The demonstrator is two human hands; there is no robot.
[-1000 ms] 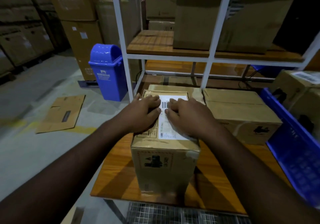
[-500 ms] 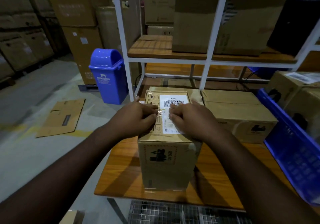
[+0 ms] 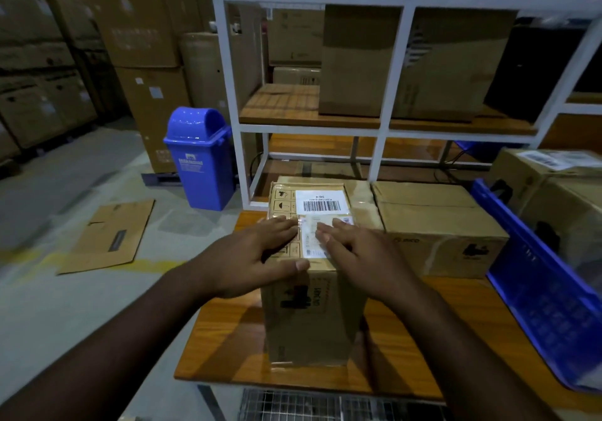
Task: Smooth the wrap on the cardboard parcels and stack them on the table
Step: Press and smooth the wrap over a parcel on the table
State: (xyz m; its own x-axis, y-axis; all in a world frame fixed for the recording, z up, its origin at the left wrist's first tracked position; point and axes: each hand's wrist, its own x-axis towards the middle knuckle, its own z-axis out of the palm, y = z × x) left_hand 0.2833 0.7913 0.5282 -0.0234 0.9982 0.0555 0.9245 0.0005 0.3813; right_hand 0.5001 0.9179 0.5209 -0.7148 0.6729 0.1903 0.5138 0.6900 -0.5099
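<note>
A wrapped cardboard parcel (image 3: 312, 319) with a white barcode label (image 3: 321, 204) on top stands upright on the wooden table (image 3: 228, 349). My left hand (image 3: 257, 254) lies flat on the near left part of its top, fingers straight, thumb over the front edge. My right hand (image 3: 355, 251) lies flat on the near right part of the top, fingertips on the label's lower half. A second, wider parcel (image 3: 436, 225) sits on the table just right of it, and another box top (image 3: 358, 189) shows right behind the first parcel.
A blue crate (image 3: 547, 306) holding boxes (image 3: 553, 189) stands at the table's right edge. A white shelf frame (image 3: 381, 133) with large cartons rises behind the table. A blue bin (image 3: 198, 160) and a flattened carton (image 3: 107, 238) are on the floor to the left.
Both hands slid from the far part of the parcel's top toward its near edge, uncovering the barcode. Their fingers have straightened out flat.
</note>
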